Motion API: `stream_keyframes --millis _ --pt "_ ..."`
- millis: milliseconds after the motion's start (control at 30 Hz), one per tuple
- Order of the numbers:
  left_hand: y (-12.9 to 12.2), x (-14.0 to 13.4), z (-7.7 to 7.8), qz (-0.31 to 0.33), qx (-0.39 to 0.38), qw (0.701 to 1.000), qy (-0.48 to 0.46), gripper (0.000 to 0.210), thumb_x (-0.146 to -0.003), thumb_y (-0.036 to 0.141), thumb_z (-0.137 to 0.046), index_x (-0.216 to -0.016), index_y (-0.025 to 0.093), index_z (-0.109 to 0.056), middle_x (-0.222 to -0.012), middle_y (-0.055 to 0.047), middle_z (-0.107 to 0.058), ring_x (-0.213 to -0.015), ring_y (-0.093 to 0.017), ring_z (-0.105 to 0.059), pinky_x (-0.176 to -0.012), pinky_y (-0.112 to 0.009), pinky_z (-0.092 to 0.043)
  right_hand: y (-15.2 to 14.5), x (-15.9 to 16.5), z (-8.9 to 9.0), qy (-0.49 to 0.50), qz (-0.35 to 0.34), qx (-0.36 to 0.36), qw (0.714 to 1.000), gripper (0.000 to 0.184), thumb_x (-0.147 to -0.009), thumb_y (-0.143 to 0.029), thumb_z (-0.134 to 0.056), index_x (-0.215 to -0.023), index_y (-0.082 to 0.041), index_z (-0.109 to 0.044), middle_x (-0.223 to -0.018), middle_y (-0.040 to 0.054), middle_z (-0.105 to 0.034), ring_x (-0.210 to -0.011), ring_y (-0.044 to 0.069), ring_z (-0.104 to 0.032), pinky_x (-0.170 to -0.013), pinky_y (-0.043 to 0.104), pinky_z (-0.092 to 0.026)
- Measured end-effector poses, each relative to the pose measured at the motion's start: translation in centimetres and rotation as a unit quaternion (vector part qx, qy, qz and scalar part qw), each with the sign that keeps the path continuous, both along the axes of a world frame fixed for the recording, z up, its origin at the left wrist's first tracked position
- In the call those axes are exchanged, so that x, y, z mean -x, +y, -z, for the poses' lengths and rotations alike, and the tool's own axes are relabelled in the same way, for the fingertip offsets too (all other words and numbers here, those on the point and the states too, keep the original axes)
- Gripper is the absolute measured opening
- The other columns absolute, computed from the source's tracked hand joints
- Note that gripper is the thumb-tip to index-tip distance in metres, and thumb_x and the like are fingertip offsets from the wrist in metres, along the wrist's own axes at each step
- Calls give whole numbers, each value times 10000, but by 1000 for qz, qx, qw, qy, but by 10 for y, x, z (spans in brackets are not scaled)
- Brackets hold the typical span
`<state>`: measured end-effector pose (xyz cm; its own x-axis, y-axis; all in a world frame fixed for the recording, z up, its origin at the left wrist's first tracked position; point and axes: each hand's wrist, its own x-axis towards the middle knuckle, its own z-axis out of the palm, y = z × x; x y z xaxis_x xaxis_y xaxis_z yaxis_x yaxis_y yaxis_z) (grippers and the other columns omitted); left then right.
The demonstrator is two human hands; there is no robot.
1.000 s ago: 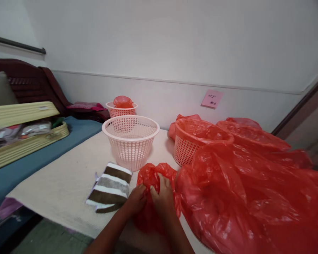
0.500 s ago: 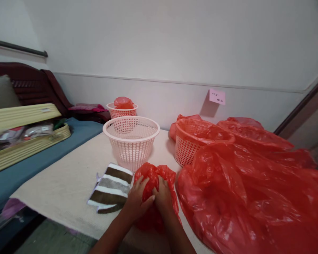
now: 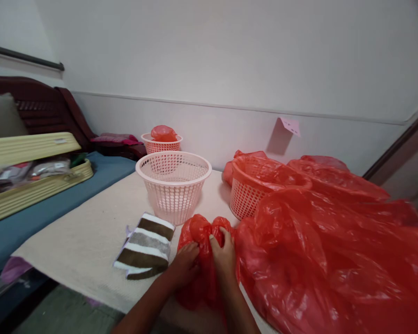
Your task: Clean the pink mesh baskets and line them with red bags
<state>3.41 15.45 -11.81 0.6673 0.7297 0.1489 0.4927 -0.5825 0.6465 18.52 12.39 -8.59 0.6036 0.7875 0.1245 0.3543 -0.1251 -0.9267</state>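
A small red plastic bag (image 3: 195,228) lies bunched on the cream cloth, close to my body. On its left side my left hand (image 3: 186,265) is closed, fingers curled into the film. My right hand (image 3: 223,254) grips the bag's right side, thumb and fingers around a gathered fold. What the bag contains, if anything, cannot be seen. Left of the hands is a folded striped cloth (image 3: 146,246) in brown, white and grey. Just behind the bag stands a pale pink plastic basket (image 3: 172,199).
On the right, an orange-red basket (image 3: 244,197) stands beside a big heap of red plastic bags (image 3: 320,260). A smaller basket (image 3: 162,145) at the back holds a red bundle. An open cream case (image 3: 55,188) rests on the blue surface at left. A pink note (image 3: 290,125) hangs on the wall.
My right hand has shifted slightly up and right, pulling a fold of the bag. My left hand has moved slightly down and its fingers have curled in. The note has tilted.
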Motion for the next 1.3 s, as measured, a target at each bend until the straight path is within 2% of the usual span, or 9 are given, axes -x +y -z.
stream_keyframes --millis 167,300,400,533,767,867,1067,1200,1300 --pt "0 -1 -3 20 7 1000 -6 508 -705 149 -507 -1201 208 -597 -1301 -101 -623 -1233 -265 -539 -1111 -477 -371 7 6 20 36 8 26 999 502 -701 -349 -541 -1129 -98 -616 -1199 199 -644 -1145 306 -598 -1020 424 -430" --pt "0 4 -3 -9 25 1000 -5 534 -729 184 -539 -1263 189 -574 -1419 -149 -542 -1333 -298 -469 -1124 -512 -355 10 2 25 45 3 29 999 413 -703 -329 -533 -1054 -137 -635 -1098 162 -702 -1048 279 -651 -949 396 -484" --pt "-2 10 -9 -32 35 999 -9 494 -811 299 -540 -1280 149 -577 -1442 -189 -511 -1344 -300 -465 -1129 -500 -360 8 -3 19 40 2 19 999 386 -693 -350 -556 -1019 -163 -645 -1065 136 -712 -1017 277 -656 -930 395 -493" --pt "-6 16 -28 -55 31 998 -29 518 -862 451 -529 -1267 135 -593 -1433 -186 -521 -1328 -289 -482 -1127 -473 -375 1 -4 5 20 14 6 1000 490 -713 -419 -542 -1093 -127 -640 -1173 185 -647 -1135 315 -588 -1029 430 -417" --pt "-15 15 -52 -129 -14 987 -99 426 -916 416 -437 -1188 123 -586 -1227 -169 -637 -1183 -261 -577 -1070 -458 -432 -22 -1 -27 -31 39 -67 997 491 -780 -437 -472 -1117 -111 -622 -1143 183 -598 -1102 317 -570 -999 442 -421" --pt "-21 15 -53 -160 -34 979 -124 401 -922 406 -415 -1177 134 -565 -1189 -162 -634 -1160 -265 -585 -1054 -475 -442 -29 3 -33 -33 51 -105 993 445 -809 -416 -464 -1103 -122 -619 -1109 159 -619 -1088 295 -577 -992 423 -424" --pt "-23 8 -52 -139 -84 979 -127 582 -900 414 -469 -1406 134 -405 -1489 -188 -430 -1413 -289 -360 -1165 -515 -294 -22 13 -24 57 -28 -76 995 443 -757 -407 -494 -1068 -133 -650 -1108 148 -665 -1031 271 -626 -934 389 -473" --pt "-10 -9 -49 -127 -57 988 -70 640 -871 435 -502 -1426 128 -419 -1555 -189 -350 -1460 -306 -270 -1191 -553 -192 -12 13 -14 123 -31 -64 990 442 -703 -436 -508 -986 -139 -673 -1081 152 -702 -1038 284 -643 -918 396 -495" --pt "-4 -24 -42 -131 -18 990 -48 626 -869 435 -497 -1408 120 -457 -1556 -190 -350 -1459 -318 -270 -1178 -567 -214 -9 10 -9 134 -23 -63 989 416 -706 -433 -500 -953 -149 -677 -1057 147 -722 -1020 281 -660 -910 397 -508"
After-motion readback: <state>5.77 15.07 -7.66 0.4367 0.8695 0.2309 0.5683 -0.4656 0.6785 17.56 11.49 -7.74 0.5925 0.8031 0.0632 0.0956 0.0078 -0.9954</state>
